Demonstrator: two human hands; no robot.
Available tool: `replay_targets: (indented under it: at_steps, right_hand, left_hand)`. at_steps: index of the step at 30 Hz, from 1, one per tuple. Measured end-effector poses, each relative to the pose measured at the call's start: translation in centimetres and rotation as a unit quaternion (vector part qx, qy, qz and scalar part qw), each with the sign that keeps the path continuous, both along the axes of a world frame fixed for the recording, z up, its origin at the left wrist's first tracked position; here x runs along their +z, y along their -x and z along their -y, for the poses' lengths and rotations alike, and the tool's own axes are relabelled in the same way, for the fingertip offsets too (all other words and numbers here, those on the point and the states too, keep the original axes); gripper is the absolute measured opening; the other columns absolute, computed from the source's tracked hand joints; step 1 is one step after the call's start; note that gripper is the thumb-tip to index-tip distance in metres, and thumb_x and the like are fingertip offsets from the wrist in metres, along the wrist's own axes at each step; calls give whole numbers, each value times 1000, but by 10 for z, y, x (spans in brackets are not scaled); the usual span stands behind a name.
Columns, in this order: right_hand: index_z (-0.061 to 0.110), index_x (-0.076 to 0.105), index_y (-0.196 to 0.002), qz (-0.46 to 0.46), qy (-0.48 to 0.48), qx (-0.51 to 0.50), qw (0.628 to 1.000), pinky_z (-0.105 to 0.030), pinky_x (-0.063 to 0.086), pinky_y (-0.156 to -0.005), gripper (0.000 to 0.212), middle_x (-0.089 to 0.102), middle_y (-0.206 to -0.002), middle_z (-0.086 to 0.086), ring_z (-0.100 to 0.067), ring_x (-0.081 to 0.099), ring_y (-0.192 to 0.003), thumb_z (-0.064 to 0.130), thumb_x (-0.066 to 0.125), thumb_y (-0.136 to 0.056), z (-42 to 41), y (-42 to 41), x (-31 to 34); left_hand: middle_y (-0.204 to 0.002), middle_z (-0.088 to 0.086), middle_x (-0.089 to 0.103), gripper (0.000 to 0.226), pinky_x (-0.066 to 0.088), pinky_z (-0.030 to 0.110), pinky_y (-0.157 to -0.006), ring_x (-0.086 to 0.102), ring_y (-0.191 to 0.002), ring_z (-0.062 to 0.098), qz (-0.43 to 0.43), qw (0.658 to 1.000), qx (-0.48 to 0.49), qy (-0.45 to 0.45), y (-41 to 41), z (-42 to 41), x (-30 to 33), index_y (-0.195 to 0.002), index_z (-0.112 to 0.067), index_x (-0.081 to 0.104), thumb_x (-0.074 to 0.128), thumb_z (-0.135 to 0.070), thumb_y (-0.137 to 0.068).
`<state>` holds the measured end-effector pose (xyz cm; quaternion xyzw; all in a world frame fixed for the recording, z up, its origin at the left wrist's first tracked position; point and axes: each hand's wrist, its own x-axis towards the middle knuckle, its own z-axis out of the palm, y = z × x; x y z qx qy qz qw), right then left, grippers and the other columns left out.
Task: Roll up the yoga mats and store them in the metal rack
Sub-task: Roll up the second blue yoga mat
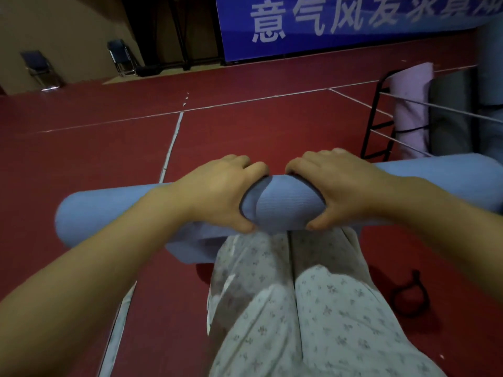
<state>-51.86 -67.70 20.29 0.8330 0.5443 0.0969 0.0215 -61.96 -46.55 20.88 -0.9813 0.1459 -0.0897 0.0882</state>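
Hands (283, 191) grip rolled blue mat (283, 205).

One head-worn view — looking forward and down, close over both forearms.

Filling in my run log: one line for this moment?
stage: rolling | blue mat: rolled, on floor | left hand: grips mat | right hand: grips mat | rack: holds pink mat

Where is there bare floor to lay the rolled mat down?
Open red floor lies left of the white line, ahead of the blue mat. It is crowded at right: the metal rack holds a pink mat, and a black strap lies by the knees.
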Motion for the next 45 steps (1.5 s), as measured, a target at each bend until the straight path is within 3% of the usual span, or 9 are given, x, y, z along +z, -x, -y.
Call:
replay_targets:
  at_steps: [5, 12, 16, 21, 24, 29, 34, 38, 45]
  right_hand:
    - [32, 41, -120, -64, 13, 10, 998, -32, 34, -76, 74, 47, -101, 11, -12, 46, -87, 62, 69, -59, 24, 41, -34]
    - [39, 40, -115, -169, 38, 0, 985, -33, 40, -83, 73, 50, -103, 14, -10, 51, -92, 63, 74, -55, 9, 23, -51]
    - [44, 40, -113, -288, 55, -7, 956, -33, 47, -85, 75, 51, -108, 21, -5, 54, -97, 59, 81, -52, -1, -3, -42]
    - [41, 45, -118, -378, 87, -34, 921, -34, 53, -87, 70, 56, -113, 16, -6, 59, -98, 50, 84, -61, -9, -25, -34]
    - [39, 47, -120, -399, 114, -43, 909, -35, 54, -88, 68, 58, -115, 15, -8, 61, -100, 48, 83, -63, -16, -35, -31]
    - [35, 47, -122, -470, 133, -54, 871, -41, 55, -87, 71, 59, -118, 9, -14, 64, -102, 46, 83, -62, -24, -53, -33]
    - [37, 50, -122, -439, 146, -52, 885, -39, 52, -92, 65, 57, -121, 10, -12, 61, -105, 51, 80, -66, -30, -58, -30]
    - [41, 44, -129, -366, 84, -58, 925, -36, 45, -100, 84, 50, -128, 15, -8, 52, -115, 64, 79, -56, -22, -54, -24]
    - [43, 40, -136, -253, -43, 7, 967, -32, 42, -99, 70, 42, -128, 15, -5, 43, -117, 50, 73, -74, -1, -27, -30]
  left_hand:
    - [-88, 1, 54, 70, 46, 34, -64, 52, -76, 21, -24, 999, -27, 10, 44, 21, -31, -115, -18, 53, 65, -60, -60]
    - [-122, -11, 54, 91, 42, 21, -85, 52, -105, 7, -157, 966, 46, 200, 36, 8, -56, -136, -34, 36, 82, -53, -60]
    - [-133, -11, 49, 98, 45, 33, -96, 49, -118, 8, -200, 937, 67, 279, 23, -3, -49, -138, -42, 25, 84, -48, -62]
    - [-123, -5, 44, 72, 41, 31, -88, 46, -111, 18, -89, 984, 40, 149, 27, 10, -35, -140, -34, 37, 74, -36, -78]
    - [-129, -4, 40, 73, 43, 36, -90, 45, -112, 24, -49, 997, 58, 14, 35, 27, -37, -145, -43, 23, 64, -46, -84]
    - [-143, 0, 33, 74, 40, 32, -98, 41, -123, 26, -49, 995, 80, 35, 28, 32, -49, -147, -45, 18, 61, -46, -86]
    - [-129, 2, 48, 71, 44, 34, -90, 52, -109, 27, -72, 991, 79, 79, 15, 21, -47, -143, -42, 33, 70, -36, -82]
    - [-119, 3, 52, 70, 43, 32, -82, 53, -103, 23, -104, 987, 74, 95, 2, 20, -36, -143, -37, 37, 70, -29, -82]
    - [-133, -6, 55, 68, 42, 31, -93, 51, -115, 17, -208, 966, 73, 135, -25, 8, -12, -139, -33, 44, 75, -26, -79]
